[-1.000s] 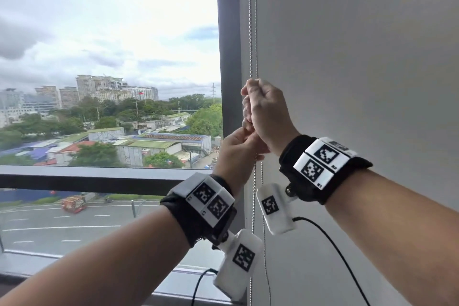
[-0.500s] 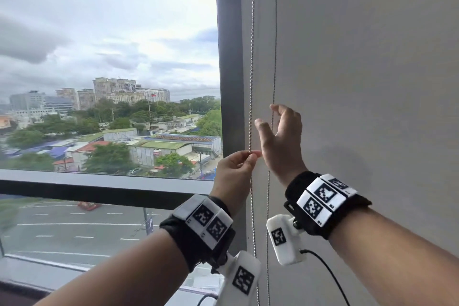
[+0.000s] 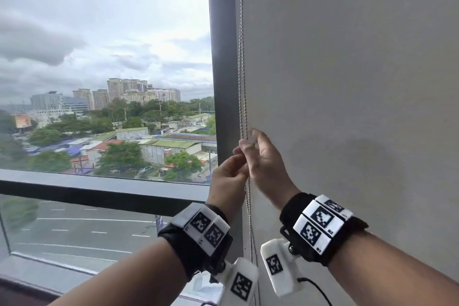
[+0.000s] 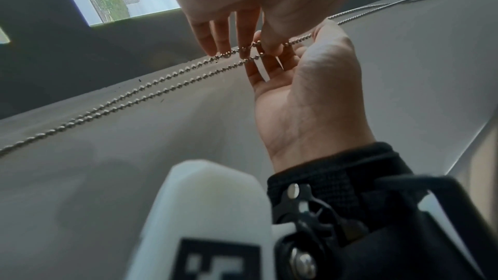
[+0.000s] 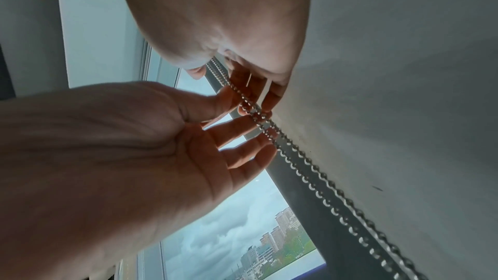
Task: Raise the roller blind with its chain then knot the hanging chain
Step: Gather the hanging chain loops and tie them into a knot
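The metal bead chain (image 3: pixel 242 69) hangs in two strands along the left edge of the grey roller blind (image 3: pixel 347 82), which covers the right pane. My left hand (image 3: pixel 242 160) pinches the strands between thumb and forefinger; its other fingers stay straight. Just above it, my right hand (image 3: pixel 249 139) holds the chain between thumb and loosely curled fingers. In the left wrist view the strands (image 4: pixel 151 91) cross at my left hand's (image 4: pixel 242 48) pinch, with my right hand (image 4: pixel 301 50) beside it. From the right wrist, the chain (image 5: pixel 323 178) runs up into the right hand (image 5: pixel 234 84) and left hand (image 5: pixel 239 112).
A dark vertical window post (image 3: pixel 221 82) stands just left of the chain. A dark horizontal rail (image 3: pixel 99 189) crosses the open left pane at wrist height, with city buildings and a road beyond the glass.
A second ago my right fist gripped the chain above my left hand. It then opened with the strands spread apart. Now the strands lie together and both hands hold them close together.
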Tool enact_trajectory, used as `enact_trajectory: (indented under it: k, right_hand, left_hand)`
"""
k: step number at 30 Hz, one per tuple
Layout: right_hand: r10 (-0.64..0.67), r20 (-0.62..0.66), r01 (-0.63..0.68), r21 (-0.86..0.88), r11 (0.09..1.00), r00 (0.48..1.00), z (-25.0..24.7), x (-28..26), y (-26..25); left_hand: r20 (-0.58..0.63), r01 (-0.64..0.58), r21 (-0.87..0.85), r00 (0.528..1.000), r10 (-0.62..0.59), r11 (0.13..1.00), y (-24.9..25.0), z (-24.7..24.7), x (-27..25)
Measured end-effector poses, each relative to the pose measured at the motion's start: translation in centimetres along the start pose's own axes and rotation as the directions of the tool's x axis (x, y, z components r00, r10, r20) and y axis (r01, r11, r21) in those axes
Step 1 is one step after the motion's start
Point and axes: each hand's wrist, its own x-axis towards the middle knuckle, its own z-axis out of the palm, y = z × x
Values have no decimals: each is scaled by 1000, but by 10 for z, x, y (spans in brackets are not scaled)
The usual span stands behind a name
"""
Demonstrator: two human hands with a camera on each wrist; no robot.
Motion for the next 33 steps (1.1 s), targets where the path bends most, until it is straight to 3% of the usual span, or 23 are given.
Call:
enact_trajectory:
  k: [6, 11, 16, 19, 21, 23, 25, 27, 33]
  right_hand:
    - [-54, -7, 53, -27, 998, 999, 5, -30, -10]
    - [-74, -30, 71, -73, 995, 997, 4, -69, -18]
    - [-102, -42, 92, -178, 980, 994, 5, -109, -30]
    - [-110, 44, 117, -257, 959, 993, 8, -130, -34]
    - [-92, 66, 105, -247, 963, 994, 9, -141, -34]
    - [-19, 72, 29, -136, 990, 997, 4, -148, -35]
    - [95, 177, -94, -13, 995, 980, -5, -150, -41]
    - [185, 289, -195, 6, 981, 939, -19, -148, -52]
    - [425, 430, -500, 73, 863, 797, -63, -119, -93]
  left_hand:
    - [-41, 10, 77, 999, -7, 997, 2, -14, -21]
    - [4, 33, 77, 999, -34, 996, 18, -25, -41]
    - [48, -57, 165, 998, 50, 985, 30, -22, -67]
    - [83, -146, 268, 988, 128, 952, 43, -20, -76]
    - [93, -155, 205, 986, 138, 966, 55, -19, -79]
    - [120, -100, 82, 989, 89, 992, 65, -20, -84]
    - [141, -91, 9, 986, 89, 996, 69, -21, -87]
    - [151, -106, -21, 983, 108, 994, 71, -25, -90]
    - [221, -80, -80, 971, 96, 994, 81, -32, -90]
